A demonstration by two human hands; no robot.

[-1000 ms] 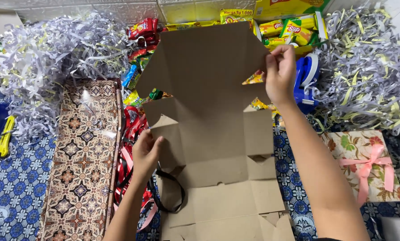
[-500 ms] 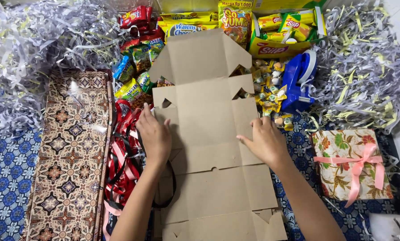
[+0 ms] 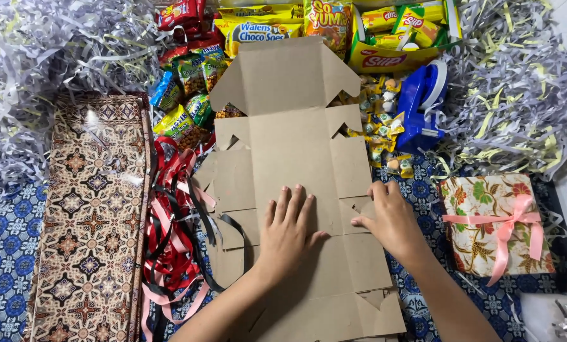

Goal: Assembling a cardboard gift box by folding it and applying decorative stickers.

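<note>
1. The flat cardboard box blank (image 3: 296, 183) lies unfolded on the patterned floor cloth (image 3: 5, 253), long axis running straight away from the person.
2. Left hand (image 3: 286, 231) is palm-down on the middle panel, fingers spread, clamped on nothing.
3. Right hand (image 3: 391, 218) sits at the right side flap (image 3: 350, 168), fingers loosely together on its edge.
4. Red ribbons (image 3: 169, 234) just left, wrapped gift box (image 3: 495, 225) off right.

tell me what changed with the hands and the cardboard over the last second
The right hand let go of the top flap of the flat cardboard box blank and came down to its right edge. The left hand slid from the left edge to the middle and presses flat. The raised flap now lies flat. Ribbons, wrapped gift box and snack packets stayed put.
</note>
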